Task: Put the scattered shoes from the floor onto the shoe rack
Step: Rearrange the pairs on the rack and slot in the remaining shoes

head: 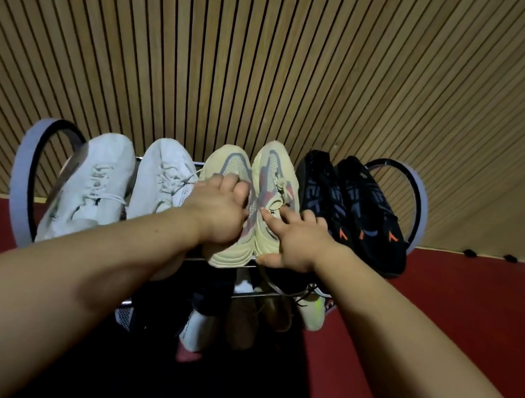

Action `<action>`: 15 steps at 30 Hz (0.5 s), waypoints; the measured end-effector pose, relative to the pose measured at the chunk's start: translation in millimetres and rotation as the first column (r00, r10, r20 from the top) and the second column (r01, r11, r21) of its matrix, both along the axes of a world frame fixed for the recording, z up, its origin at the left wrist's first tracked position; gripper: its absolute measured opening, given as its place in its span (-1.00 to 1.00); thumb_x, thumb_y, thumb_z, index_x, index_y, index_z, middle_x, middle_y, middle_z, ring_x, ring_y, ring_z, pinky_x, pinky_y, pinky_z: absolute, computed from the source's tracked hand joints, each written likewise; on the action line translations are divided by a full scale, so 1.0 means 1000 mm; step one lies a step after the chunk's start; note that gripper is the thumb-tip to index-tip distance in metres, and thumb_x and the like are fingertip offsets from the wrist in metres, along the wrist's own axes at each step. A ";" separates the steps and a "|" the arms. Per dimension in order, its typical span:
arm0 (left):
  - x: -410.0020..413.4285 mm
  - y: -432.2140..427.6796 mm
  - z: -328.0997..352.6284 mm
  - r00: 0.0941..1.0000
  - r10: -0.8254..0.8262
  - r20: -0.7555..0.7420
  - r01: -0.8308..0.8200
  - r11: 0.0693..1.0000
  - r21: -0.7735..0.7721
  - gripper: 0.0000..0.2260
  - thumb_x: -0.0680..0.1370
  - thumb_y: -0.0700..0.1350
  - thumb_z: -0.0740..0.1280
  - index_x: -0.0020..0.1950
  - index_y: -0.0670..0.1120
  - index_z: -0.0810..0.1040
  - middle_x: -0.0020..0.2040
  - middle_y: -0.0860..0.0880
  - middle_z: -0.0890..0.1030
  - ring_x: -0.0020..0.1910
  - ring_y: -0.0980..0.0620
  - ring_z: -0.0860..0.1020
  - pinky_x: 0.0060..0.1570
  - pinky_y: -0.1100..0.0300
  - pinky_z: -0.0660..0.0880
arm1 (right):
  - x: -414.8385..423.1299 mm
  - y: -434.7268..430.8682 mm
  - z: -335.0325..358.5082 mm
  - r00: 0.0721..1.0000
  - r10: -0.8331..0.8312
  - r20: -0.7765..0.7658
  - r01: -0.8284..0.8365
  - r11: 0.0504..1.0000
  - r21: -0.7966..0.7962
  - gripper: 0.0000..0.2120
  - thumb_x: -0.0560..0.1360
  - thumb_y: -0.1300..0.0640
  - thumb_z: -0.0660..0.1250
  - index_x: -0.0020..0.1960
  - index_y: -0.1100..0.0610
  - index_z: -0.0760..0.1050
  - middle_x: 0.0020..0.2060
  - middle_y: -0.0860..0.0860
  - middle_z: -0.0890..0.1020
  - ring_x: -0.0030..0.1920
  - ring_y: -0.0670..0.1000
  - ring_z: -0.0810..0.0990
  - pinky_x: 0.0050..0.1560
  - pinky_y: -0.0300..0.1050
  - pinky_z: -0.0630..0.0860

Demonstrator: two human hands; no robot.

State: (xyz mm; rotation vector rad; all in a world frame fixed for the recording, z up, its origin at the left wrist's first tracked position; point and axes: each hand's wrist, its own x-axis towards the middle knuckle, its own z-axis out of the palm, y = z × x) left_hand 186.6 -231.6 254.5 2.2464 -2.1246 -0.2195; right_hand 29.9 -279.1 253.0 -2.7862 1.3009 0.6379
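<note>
I see a slatted wall (277,47) behind one shoe rack (26,163) on the red floor (475,316). The rack's top tier carries six shoes: two white shoes (97,181), two black shoes (365,207), and two cream ones between them. My left hand (218,212) has its fingers curled round the left cream shoe (225,162). My right hand (295,241) clasps the right cream shoe (275,173).

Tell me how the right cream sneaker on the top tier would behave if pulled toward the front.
The right cream sneaker probably lifts easily: mesh upper, thick foam-looking sole. Its upper would likely dent under the right hand. Its heel overhangs the front rail, so pulling it forward may tip it off.
</note>
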 end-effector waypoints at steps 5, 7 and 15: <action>-0.016 -0.001 -0.025 0.963 0.040 -0.266 -0.082 0.986 -0.148 -0.49 0.64 -0.04 0.04 0.54 -0.13 -0.04 0.56 -0.06 -0.16 0.53 -0.03 -0.21 0.48 0.07 -0.26 | -0.010 0.005 -0.012 0.977 -0.076 0.197 0.067 0.996 0.051 -0.16 0.41 -0.31 0.27 0.53 -0.15 -0.09 0.53 0.03 0.01 0.47 0.23 0.02 0.40 0.15 0.04; -0.017 -0.001 -0.022 0.957 -0.015 -0.289 -0.065 0.962 -0.267 -0.48 0.63 -0.08 0.07 0.55 -0.10 -0.04 0.56 -0.05 -0.15 0.53 0.01 -0.20 0.48 0.07 -0.27 | -0.013 0.008 -0.019 0.952 -0.093 0.291 0.082 0.995 0.048 -0.16 0.41 -0.30 0.30 0.53 -0.15 -0.06 0.54 0.02 0.00 0.48 0.23 -0.01 0.41 0.15 0.01; -0.016 -0.033 -0.021 1.000 0.006 -0.025 -0.004 0.997 0.075 -0.52 0.66 0.06 -0.08 0.56 -0.04 0.00 0.56 -0.02 0.03 0.53 -0.02 -0.03 0.46 0.05 -0.11 | -0.021 0.006 -0.028 0.870 -0.137 0.474 0.056 0.982 0.180 -0.14 0.40 -0.19 0.39 0.53 -0.10 -0.02 0.54 0.04 -0.02 0.51 0.22 -0.16 0.47 0.08 -0.09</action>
